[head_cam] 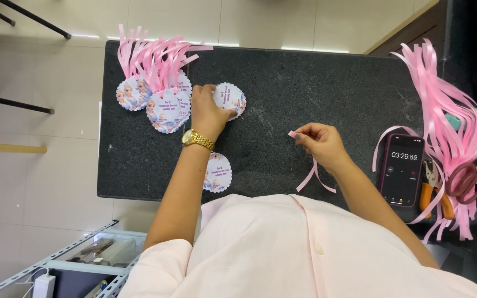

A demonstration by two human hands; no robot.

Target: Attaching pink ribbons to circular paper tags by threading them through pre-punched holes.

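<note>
From the head camera, a black stone table [327, 94] serves as the landmark. At its middle, the left hand [208, 113] presses fingertips onto a round scalloped tag [232, 99], not gripping it. Just right of that, the right hand [320, 142] pinches a folded pink ribbon [311, 175], its tails trailing toward the near edge. Finished tags [153, 96] sit at the far-left corner. The step looks like ribbon threading; bringing ribbon and tag together would need careful alignment.
</note>
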